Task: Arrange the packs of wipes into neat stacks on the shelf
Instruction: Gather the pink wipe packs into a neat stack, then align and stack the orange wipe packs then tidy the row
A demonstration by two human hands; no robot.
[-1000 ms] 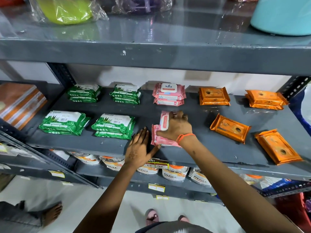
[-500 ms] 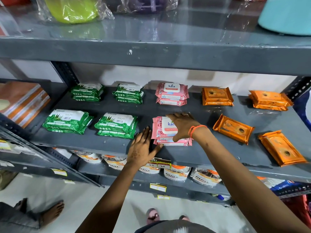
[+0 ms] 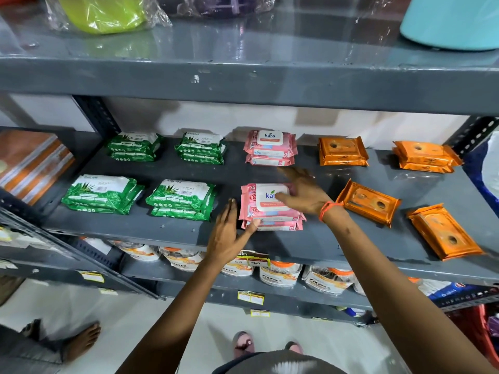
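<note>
Pink wipes stack (image 3: 270, 209) sits between green packs (image 3: 181, 199) and loose orange packs (image 3: 367, 202), both hands' fingers spread against it.

grey shelf (image 3: 310, 238) | green packs (image 3: 102, 194) | pink packs (image 3: 270, 209) | orange packs (image 3: 368, 202)

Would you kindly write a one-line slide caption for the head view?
Both hands, left and right, square up the front pink wipes stack on the grey shelf.

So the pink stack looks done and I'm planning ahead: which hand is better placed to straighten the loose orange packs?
Probably the right hand: it lies open on the front pink stack, beside the nearer skewed orange pack. The left hand sits at the stack's far side.
</note>
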